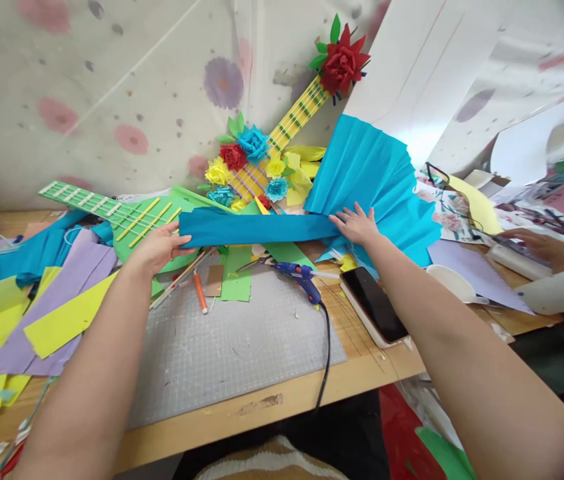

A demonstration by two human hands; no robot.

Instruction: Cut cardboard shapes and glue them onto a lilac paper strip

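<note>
A wooden table (402, 365) runs across the view, with a gray gridded cutting mat (247, 363) at its front. Behind the mat, to the right, a wide bright blue crumpled paper sheet (369, 167) fans out in pleats. A long, flat blue paper strip (257, 227) stretches across the middle, between the person's two hands; whether it joins the fan cannot be told. Behind it leans a yellow paper guitar (298, 120) dressed with red, blue and yellow paper flowers. A green paper guitar (125, 223) lies to the left, near a lilac paper sheet (79, 263).

The left hand (155, 248) is closed on the strip's left end, pinching it between thumb and fingers. The right hand (356, 225) is spread palm down, fingers apart, touching the blue paper where the strip's right end meets the fan. At far right, another person's hand (547, 247) is partly blurred.

A dark phone (375, 303) lies below the right forearm. Beside it are a blue glue gun (299, 277) and, smallest, a slim orange tool (201, 291).
</note>
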